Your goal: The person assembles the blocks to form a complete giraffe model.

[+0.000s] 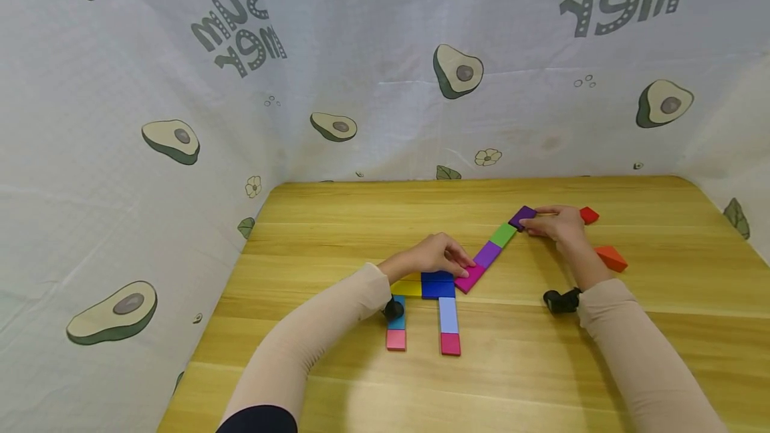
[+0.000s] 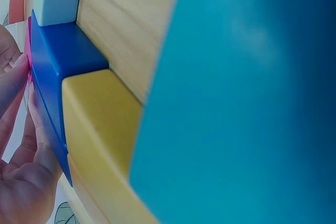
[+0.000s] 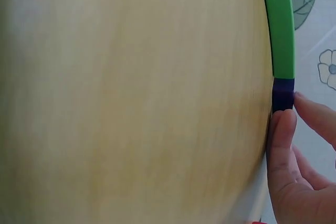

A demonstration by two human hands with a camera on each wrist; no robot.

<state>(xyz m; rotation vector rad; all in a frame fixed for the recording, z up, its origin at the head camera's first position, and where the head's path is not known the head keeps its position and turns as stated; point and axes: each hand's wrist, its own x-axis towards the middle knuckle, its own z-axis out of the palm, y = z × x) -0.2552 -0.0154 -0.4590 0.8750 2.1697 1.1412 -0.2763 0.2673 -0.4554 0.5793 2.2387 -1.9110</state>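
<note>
At the top end of a slanting row, my right hand (image 1: 556, 224) pinches a dark purple block (image 1: 523, 217) between thumb and fingers. In the right wrist view that dark purple block (image 3: 283, 94) sits against the end of a green block (image 3: 281, 32). Lower down the row, my left hand (image 1: 436, 256) has its thumb and fingertips on the magenta block (image 1: 470, 279). A purple block (image 1: 488, 254) lies between the magenta and green ones. Beside the left hand are blue blocks (image 1: 438, 288) and a yellow block (image 1: 407, 286), partly hidden by the hand.
Below the blue and yellow blocks run two short legs: a light blue block (image 1: 448, 315) with a crimson one (image 1: 450, 344), and a teal block (image 1: 400, 319) with a pink one (image 1: 396, 340). Right of the right hand lie a red block (image 1: 589, 215) and an orange block (image 1: 611, 258).
</note>
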